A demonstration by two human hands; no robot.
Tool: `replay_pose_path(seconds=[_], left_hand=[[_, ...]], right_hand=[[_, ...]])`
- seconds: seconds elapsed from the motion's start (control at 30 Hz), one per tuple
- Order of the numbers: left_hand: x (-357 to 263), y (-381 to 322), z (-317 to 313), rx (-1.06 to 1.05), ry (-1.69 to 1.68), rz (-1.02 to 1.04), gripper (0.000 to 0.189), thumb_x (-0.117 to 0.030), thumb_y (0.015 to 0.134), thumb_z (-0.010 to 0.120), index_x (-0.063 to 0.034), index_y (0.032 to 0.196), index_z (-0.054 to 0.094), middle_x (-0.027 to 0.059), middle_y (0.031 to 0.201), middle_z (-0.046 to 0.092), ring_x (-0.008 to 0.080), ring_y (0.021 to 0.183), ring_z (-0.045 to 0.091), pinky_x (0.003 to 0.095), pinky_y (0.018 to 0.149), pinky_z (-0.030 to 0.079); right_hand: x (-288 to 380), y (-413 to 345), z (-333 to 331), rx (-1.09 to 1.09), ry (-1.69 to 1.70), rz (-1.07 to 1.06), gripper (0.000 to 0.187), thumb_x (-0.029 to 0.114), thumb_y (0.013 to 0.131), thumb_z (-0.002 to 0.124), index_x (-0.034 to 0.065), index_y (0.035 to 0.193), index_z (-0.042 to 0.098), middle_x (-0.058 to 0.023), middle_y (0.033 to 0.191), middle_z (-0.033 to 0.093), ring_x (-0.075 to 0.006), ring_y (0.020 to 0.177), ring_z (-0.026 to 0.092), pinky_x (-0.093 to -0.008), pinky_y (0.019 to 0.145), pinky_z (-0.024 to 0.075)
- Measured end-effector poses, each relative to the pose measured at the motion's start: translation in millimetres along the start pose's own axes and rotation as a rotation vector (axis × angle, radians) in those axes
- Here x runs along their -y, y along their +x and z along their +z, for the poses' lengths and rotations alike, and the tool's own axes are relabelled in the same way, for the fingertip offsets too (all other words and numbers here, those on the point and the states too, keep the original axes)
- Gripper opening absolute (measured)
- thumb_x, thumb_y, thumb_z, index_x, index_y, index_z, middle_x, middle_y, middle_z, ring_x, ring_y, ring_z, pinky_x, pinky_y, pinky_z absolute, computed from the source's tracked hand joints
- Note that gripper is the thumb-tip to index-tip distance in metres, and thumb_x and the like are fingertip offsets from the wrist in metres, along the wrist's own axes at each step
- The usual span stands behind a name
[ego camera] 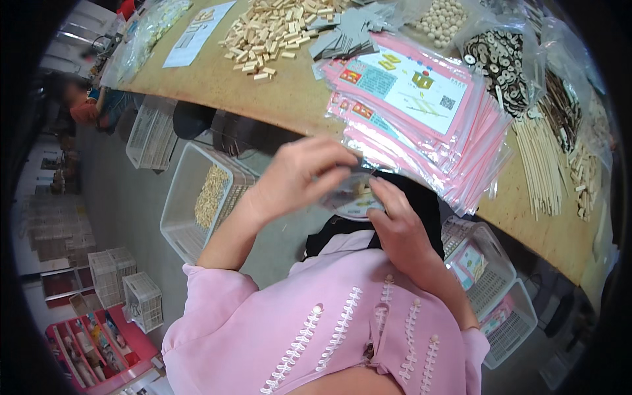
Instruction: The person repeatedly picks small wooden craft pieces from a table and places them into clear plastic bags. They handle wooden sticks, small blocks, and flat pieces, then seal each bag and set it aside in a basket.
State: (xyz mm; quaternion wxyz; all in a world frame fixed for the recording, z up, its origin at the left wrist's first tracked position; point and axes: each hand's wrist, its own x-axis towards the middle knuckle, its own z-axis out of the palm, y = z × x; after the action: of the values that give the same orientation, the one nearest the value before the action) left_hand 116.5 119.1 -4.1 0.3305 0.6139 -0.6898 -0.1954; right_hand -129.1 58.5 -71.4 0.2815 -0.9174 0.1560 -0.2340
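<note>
A clear plastic bag point(353, 200) with a printed card and small wooden pieces in it is held at the table's front edge, over my lap. My right hand point(402, 222) grips the bag's right side, thumb and fingers at its rim. At the bag's upper left is my left hand point(316, 170), slightly blurred with its fingers bent close together. Whether those fingertips pinch anything is unclear. Just beyond both hands lies a fanned stack of pink-edged zip bags point(405, 98) with printed cards inside.
Wooden blocks point(269, 34), grey boards point(350, 32), wooden balls point(439, 22), drilled discs point(498, 64), thin sticks point(540, 168) and brown twigs point(560, 106) cover parts of the table point(291, 103). A crate point(170, 217) holding small wooden pieces stands left; crates point(511, 326) stand right. A person point(91, 106) is far left.
</note>
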Motion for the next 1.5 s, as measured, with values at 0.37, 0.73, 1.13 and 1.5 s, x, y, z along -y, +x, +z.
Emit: replay_pose_path(seconds=[0.37,0.73,1.13,1.5], left_hand=[[151,144,-46,-0.244,0.353,-0.003,0.049,-0.017,0.091,0.078,-0.0050,0.137,0.065,0.0156,0.120,0.074,0.0254,0.105,0.072,0.0351,0.088,0.057],[159,155,-65,-0.026,-0.021,-0.187,0.044,-0.018,0.092,0.082,-0.0056,0.132,0.070,0.0062,0.117,0.076,0.0158,0.107,0.069,0.0333,0.093,0.056],[167,144,-68,-0.017,-0.139,-0.205,0.038,-0.020,0.098,0.077,-0.0045,0.132,0.071,0.0027,0.108,0.075,0.0112,0.094,0.067,0.0284,0.085,0.055],[172,144,-65,-0.042,-0.045,-0.121,0.036,-0.012,0.098,0.075,-0.0045,0.133,0.069,0.0036,0.109,0.075,0.0119,0.093,0.070,0.0277,0.083,0.058]], right_hand=[[-8,-24,7,0.016,0.030,0.059,0.003,0.000,0.086,0.063,-0.0028,0.088,0.062,-0.0232,0.144,0.057,-0.0427,0.136,0.055,-0.0472,0.111,0.0494],[-16,-26,9,0.046,0.037,0.057,0.005,0.001,0.088,0.062,-0.0031,0.089,0.065,-0.0220,0.141,0.058,-0.0418,0.133,0.056,-0.0470,0.113,0.0477],[-17,-32,13,0.035,0.034,0.094,0.005,0.003,0.089,0.063,-0.0015,0.088,0.065,-0.0217,0.139,0.060,-0.0422,0.132,0.057,-0.0474,0.111,0.0488],[-17,-35,13,0.054,0.074,0.136,0.004,0.003,0.090,0.063,-0.0005,0.088,0.064,-0.0234,0.139,0.061,-0.0442,0.132,0.056,-0.0494,0.110,0.0483]])
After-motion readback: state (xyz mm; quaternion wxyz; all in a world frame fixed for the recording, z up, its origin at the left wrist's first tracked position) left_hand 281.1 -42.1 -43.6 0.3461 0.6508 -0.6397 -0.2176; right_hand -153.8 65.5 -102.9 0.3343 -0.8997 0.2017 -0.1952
